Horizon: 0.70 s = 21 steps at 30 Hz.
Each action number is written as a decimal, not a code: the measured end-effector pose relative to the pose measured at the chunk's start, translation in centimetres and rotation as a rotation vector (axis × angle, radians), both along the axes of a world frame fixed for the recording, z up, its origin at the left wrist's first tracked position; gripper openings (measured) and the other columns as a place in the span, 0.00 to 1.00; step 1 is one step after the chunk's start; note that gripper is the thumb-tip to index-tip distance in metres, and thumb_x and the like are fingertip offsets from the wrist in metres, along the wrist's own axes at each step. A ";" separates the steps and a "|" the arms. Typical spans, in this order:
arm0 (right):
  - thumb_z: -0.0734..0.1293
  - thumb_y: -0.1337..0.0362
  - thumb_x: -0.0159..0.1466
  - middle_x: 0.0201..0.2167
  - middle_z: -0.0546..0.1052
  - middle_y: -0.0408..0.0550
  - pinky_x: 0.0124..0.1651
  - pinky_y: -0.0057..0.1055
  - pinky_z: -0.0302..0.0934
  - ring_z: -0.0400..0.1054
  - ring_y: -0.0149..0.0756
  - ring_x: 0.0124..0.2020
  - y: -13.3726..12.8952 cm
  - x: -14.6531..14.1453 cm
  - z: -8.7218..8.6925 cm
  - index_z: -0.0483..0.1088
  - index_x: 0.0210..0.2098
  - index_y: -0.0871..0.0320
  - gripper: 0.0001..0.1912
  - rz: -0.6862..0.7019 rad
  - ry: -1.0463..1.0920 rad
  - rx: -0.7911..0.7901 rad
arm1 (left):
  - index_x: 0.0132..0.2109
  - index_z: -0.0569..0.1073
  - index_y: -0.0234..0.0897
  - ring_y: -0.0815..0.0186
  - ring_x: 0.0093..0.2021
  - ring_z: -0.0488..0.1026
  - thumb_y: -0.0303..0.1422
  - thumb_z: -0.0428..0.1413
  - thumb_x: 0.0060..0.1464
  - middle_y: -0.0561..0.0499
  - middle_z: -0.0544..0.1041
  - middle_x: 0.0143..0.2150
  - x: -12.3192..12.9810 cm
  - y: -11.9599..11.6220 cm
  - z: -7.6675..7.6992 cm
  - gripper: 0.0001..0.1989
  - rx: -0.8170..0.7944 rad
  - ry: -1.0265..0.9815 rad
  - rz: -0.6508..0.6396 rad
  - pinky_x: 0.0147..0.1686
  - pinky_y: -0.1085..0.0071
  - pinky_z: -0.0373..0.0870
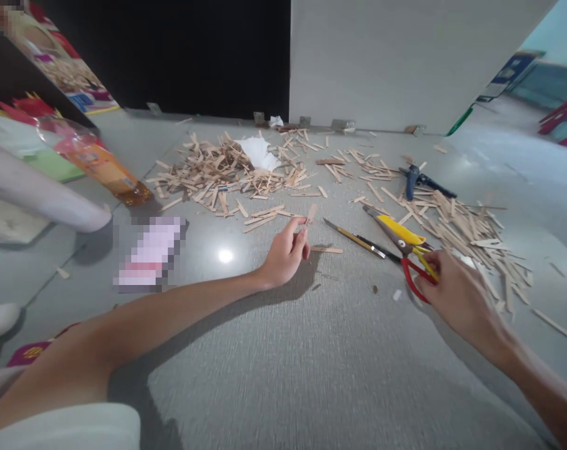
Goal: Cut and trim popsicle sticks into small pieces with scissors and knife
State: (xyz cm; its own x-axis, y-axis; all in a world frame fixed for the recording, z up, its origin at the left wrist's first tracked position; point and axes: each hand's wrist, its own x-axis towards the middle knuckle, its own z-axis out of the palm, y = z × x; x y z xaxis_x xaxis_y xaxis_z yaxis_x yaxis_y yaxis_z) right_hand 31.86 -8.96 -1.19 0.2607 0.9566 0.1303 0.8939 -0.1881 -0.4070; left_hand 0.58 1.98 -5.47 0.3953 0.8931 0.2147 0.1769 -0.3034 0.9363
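Observation:
My left hand [286, 251] pinches a short wooden craft stick [312, 214] that points up and away between thumb and forefinger. Another craft stick [327, 250] lies on the floor just right of that hand. My right hand [456, 297] is closed on the red and yellow handles of a pair of scissors [412, 250]; their blades point away to the left, and part of the grip is hidden by the fingers. A slim pointed craft knife [353, 239] lies beside the scissors, its rear end close to the handles.
A heap of craft sticks [212, 169] with crumpled white paper [259, 153] lies ahead; more sticks [471, 231] spread at right beside a dark glue gun [424, 181]. An orange drink bottle [105, 165] and a blurred phone [152, 253] are at left. Black and white panels [405, 62] stand behind.

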 end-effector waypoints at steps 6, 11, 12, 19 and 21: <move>0.74 0.30 0.53 0.23 0.74 0.47 0.28 0.36 0.64 0.68 0.41 0.24 1.3 -4.9 2.1 0.67 0.28 0.52 0.32 0.236 0.479 -0.184 | 0.65 0.63 0.33 0.71 0.16 0.64 0.49 0.49 0.73 0.61 0.73 0.23 0.0 0.0 0.2 0.26 -0.138 -0.148 -0.138 0.20 0.73 0.60; 0.69 0.30 0.61 0.22 0.67 0.41 0.26 0.31 0.56 0.59 0.34 0.24 1.9 -7.4 2.4 0.65 0.25 0.53 0.32 0.410 0.424 -0.218 | 0.65 0.63 0.34 0.70 0.18 0.66 0.51 0.50 0.73 0.62 0.72 0.22 -0.1 -0.2 0.1 0.27 -0.085 -0.182 -0.142 0.23 0.72 0.64; 0.69 0.30 0.61 0.21 0.65 0.39 0.26 0.30 0.54 0.57 0.33 0.24 2.0 -7.6 2.3 0.63 0.23 0.53 0.33 0.408 0.371 -0.206 | 0.65 0.63 0.34 0.70 0.19 0.67 0.51 0.50 0.74 0.62 0.72 0.22 -0.2 -0.3 0.1 0.27 -0.071 -0.185 -0.137 0.24 0.72 0.65; 0.65 0.27 0.64 0.16 0.53 0.36 0.23 0.31 0.44 0.45 0.31 0.21 2.1 -7.9 0.9 0.53 0.18 0.51 0.39 0.430 0.234 -0.068 | 0.65 0.65 0.34 0.70 0.19 0.66 0.47 0.50 0.75 0.60 0.74 0.23 -0.3 -0.5 0.2 0.24 -0.041 -0.172 -0.154 0.24 0.71 0.64; 0.65 0.26 0.64 0.16 0.52 0.36 0.22 0.31 0.44 0.45 0.30 0.21 2.0 -8.0 0.7 0.53 0.17 0.51 0.40 0.439 0.240 -0.054 | 0.65 0.65 0.34 0.70 0.19 0.66 0.46 0.50 0.75 0.60 0.74 0.23 -0.3 -0.5 0.2 0.23 -0.039 -0.162 -0.157 0.25 0.71 0.64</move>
State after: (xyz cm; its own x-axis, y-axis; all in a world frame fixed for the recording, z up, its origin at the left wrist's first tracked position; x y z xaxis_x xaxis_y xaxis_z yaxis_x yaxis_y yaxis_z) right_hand 23.91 -6.99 -0.52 -0.1519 0.9864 0.0630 0.7760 0.1584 -0.6106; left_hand 0.29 1.45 -5.25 0.4932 0.8322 0.2535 -0.0233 -0.2787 0.9601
